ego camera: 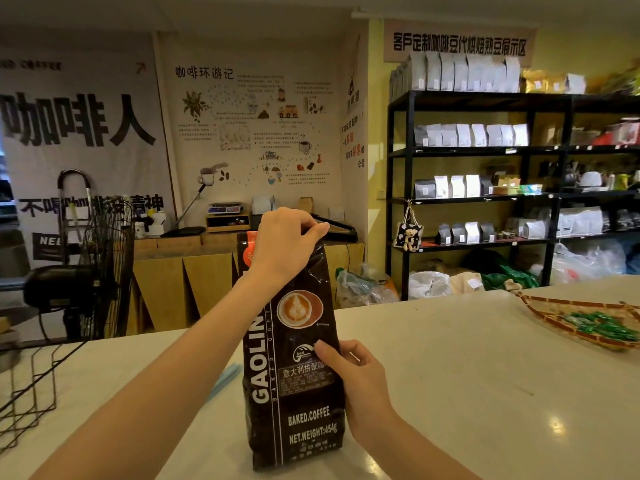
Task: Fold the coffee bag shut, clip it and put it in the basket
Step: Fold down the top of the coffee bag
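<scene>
One coffee bag (294, 358) on the table (467, 375), two hands on it, and one wire basket (27, 386) off at the left edge. The bag is dark and glossy, printed GAOLIN and BAKED.COFFEE, standing upright near the table's front edge, right in the middle of the view. Up top, the left hand (284, 244) comes over the bag's mouth, its grip pinched closed on the upper edge, fingertips at the right corner of the top. Lower down, the right hand (356, 379) wraps the bag's right side at mid-height, thumb laid across the front label, its grip closed around that flank, steadying it. So the bag sits between the two grips, held at top and side, base planted on the table. Just left of the bag, partly behind the left forearm, one pale blue strip (227, 377) lies flat on the surface; whether it is the clip, hard to tell. On the far right, one woven tray (554, 320) holds a heap of green wrapped pieces (606, 329), well apart from the bag. Open table spreads wide to the right of the bag and forward of the tray; to the left, bare surface runs between the bag and the basket.
</scene>
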